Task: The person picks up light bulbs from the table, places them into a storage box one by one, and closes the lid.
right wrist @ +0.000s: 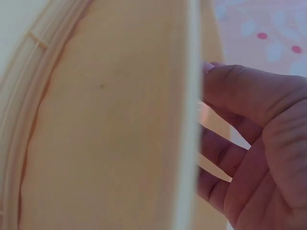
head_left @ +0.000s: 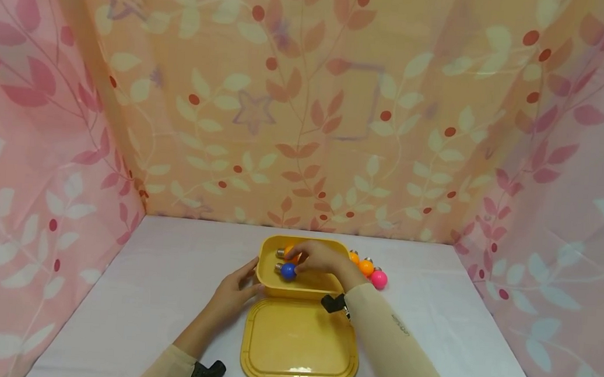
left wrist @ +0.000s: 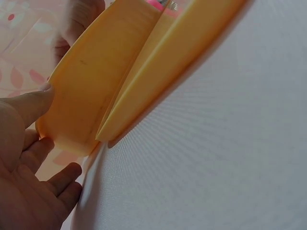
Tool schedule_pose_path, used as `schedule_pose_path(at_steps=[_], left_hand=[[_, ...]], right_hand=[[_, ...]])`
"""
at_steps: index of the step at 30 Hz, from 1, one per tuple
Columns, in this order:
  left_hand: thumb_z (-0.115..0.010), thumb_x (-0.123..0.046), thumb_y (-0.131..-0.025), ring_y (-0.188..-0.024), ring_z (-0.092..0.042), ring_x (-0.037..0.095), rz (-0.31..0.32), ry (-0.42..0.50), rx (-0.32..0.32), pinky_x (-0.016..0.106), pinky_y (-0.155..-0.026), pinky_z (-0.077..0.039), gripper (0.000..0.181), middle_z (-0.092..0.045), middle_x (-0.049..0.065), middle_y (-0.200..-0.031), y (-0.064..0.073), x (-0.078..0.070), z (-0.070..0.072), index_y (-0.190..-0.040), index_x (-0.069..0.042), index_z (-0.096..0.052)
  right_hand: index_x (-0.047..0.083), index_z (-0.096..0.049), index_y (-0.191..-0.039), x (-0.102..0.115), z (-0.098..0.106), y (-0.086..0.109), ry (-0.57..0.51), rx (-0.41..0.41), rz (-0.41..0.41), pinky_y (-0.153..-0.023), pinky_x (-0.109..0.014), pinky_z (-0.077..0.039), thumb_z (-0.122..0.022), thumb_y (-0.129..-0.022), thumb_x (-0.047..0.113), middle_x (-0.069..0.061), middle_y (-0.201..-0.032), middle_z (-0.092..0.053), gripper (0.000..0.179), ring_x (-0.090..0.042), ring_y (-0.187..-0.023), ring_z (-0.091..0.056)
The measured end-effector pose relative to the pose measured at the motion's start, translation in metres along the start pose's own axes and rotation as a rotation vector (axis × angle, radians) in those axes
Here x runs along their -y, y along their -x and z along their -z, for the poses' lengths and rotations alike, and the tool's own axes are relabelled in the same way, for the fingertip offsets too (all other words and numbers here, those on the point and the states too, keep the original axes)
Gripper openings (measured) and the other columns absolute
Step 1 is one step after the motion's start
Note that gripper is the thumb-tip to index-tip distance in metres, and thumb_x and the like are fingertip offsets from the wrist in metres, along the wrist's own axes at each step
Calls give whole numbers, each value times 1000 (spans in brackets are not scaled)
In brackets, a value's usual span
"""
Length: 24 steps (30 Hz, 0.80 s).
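Observation:
A yellow plastic box (head_left: pixel 265 289) stands with its top uncovered. Inside it, at the left, lie a blue light bulb (head_left: pixel 288 271) and an orange light bulb (head_left: pixel 288 250), both with metal screw bases pointing left. My right hand (head_left: pixel 318 256) reaches in from the right and pinches the blue bulb, its fingers partly covering the orange one. In the right wrist view, the box wall (right wrist: pixel 189 143) hides the fingertips. My left hand (head_left: pixel 234 289) rests at the box's front left corner, thumb and fingers touching the outer wall (left wrist: pixel 86 81).
The yellow lid (head_left: pixel 299 341) lies flat in front of the box. To the box's right sit a pink bulb (head_left: pixel 378 279) and orange bulbs (head_left: pixel 365 268). A white cloth covers the table (head_left: pixel 158 295); patterned curtains (head_left: pixel 296 118) surround it at the back and sides.

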<state>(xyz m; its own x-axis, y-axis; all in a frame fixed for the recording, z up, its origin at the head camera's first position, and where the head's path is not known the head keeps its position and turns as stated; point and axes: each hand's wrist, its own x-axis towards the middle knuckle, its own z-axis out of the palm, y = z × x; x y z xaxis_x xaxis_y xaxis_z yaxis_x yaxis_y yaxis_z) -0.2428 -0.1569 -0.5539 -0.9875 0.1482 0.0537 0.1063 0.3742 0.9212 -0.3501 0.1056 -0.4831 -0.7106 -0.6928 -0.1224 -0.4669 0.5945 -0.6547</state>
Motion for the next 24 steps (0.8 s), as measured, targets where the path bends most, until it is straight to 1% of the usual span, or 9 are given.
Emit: schedule_pose_path(at_steps=[5, 8, 12, 15, 18, 20, 24], left_hand=[[-72, -38, -86, -136, -43, 24, 0, -7, 3, 47, -115, -32, 70, -50, -1, -144, -1, 1, -2, -146, -40, -37], [-72, -39, -86, -136, -43, 24, 3, -13, -7, 46, -114, -33, 69, -49, -2, -145, -1, 1, -3, -146, -41, -37], [-71, -41, -85, -136, -43, 22, 5, -13, -14, 45, -114, -34, 70, -45, -7, -147, -1, 3, -4, -146, -42, -36], [-71, -43, -85, -136, -43, 23, 5, -17, -12, 46, -113, -34, 70, -44, -7, -148, 0, 3, -4, -146, -42, -36], [-71, -42, -85, -136, -43, 25, 13, -17, -11, 46, -113, -34, 70, -45, -6, -148, 0, 4, -3, -146, -43, -36], [-71, -41, -85, -137, -42, 24, 18, -15, -8, 46, -114, -33, 70, -45, -5, -147, -1, 3, -3, -146, -43, -36], [-70, -40, -87, -138, -41, 25, 5, -17, 9, 46, -114, -32, 69, -44, -4, -149, -2, 2, -3, -147, -42, -34]], right_hand=[[18, -67, -121, 5, 6, 20, 44, -89, 3, -90, -32, -53, -73, -86, 22, 6, -119, -67, 35, -22, -103, -63], [18, -67, -121, 5, 8, 33, 15, -135, 9, -91, -37, -54, -72, -87, 22, 9, -118, -66, 34, -24, -105, -64], [20, -68, -119, 0, 5, 52, -42, -194, 35, -92, -44, -53, -71, -88, 19, 9, -117, -66, 31, -27, -105, -63], [25, -68, -116, -3, 3, 71, -43, -261, 65, -91, -46, -52, -71, -88, 21, 8, -117, -66, 29, -27, -104, -63], [29, -67, -115, -7, 1, 91, -33, -339, 78, -90, -47, -52, -70, -89, 24, 5, -116, -67, 28, -26, -105, -63], [31, -67, -115, -11, -1, 103, -43, -389, 77, -88, -48, -52, -70, -89, 23, 3, -116, -68, 28, -26, -104, -62], [32, -67, -115, -20, -5, 124, -82, -472, 39, -89, -51, -51, -70, -88, 24, 7, -114, -68, 28, -28, -106, -61]])
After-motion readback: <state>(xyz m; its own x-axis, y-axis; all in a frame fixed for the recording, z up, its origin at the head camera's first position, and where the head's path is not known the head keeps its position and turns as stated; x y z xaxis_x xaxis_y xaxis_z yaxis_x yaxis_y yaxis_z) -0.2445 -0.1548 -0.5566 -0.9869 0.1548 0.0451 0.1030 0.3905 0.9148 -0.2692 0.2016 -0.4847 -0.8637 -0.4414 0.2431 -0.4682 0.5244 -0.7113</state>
